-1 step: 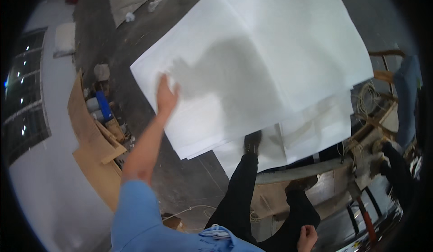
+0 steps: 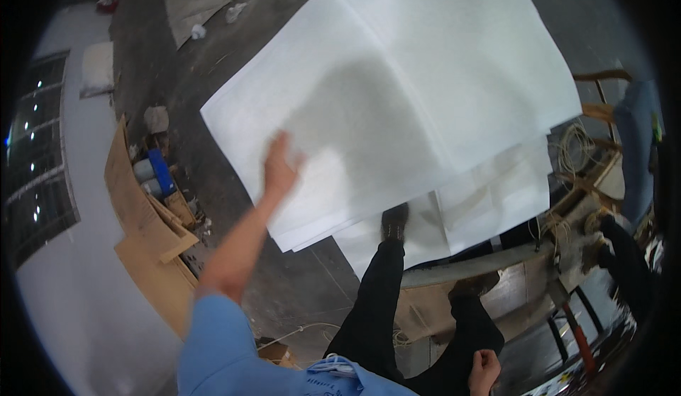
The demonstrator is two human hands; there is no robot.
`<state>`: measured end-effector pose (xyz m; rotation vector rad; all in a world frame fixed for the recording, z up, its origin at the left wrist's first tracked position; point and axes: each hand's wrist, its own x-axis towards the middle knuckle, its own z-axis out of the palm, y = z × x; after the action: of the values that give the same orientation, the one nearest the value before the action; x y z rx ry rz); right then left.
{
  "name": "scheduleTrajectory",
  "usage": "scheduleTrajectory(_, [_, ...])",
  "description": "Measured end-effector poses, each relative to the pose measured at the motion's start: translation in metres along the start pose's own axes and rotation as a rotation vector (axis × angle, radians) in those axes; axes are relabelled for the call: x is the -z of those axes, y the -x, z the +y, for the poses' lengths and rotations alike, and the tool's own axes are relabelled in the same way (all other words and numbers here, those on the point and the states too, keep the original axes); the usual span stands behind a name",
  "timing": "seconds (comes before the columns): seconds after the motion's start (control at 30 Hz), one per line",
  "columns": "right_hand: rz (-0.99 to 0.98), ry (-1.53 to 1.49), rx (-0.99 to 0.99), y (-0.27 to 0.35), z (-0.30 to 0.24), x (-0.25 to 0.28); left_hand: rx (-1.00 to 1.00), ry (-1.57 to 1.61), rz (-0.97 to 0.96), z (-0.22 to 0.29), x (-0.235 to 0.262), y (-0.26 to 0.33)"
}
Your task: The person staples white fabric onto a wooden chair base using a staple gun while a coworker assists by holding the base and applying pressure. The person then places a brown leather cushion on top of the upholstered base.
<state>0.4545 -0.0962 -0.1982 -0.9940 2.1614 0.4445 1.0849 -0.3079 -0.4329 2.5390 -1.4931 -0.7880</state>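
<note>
Large white sheets (image 2: 489, 63), layered with their edges out of line, spread in front of me, a fold or seam running down the upper one. My left hand (image 2: 281, 171) is over the left part of the top sheet, slightly blurred, fingers stretched out and holding nothing. Whether it touches the sheet I cannot tell. Its shadow falls on the white surface. Down by my right thigh, my right hand (image 2: 484, 372) is curled closed, with nothing seen in it. My dark shoe (image 2: 394, 220) is at the near edge of the sheets, over a lower white sheet (image 2: 496, 201).
Brown cardboard (image 2: 135, 212) and a blue object (image 2: 161, 171) stand at the left beside a pale wall. A chair with blue upholstery (image 2: 633, 151), coiled cord (image 2: 576, 148) and a red-handled tool (image 2: 580, 339) are on the right. Scraps lie on the dark floor (image 2: 213, 56).
My left hand has moved a little to the right and nearer to me over the top sheet. My right hand stays by my thigh.
</note>
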Motion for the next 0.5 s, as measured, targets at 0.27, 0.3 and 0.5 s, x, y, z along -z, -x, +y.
scheduleTrajectory(0.27, [0.024, -0.232, -0.017, 0.016, 0.028, -0.014, -0.258, -0.232, -0.074, 0.117, -0.143, 0.098])
scheduleTrajectory(0.3, [0.025, -0.226, -0.004, 0.019, 0.033, -0.014, -0.222, -0.216, -0.028, 0.115, -0.143, 0.090])
scheduleTrajectory(0.5, [0.084, -0.222, 0.025, 0.029, 0.050, -0.015, 0.173, 0.453, 0.260, 0.088, -0.110, 0.061])
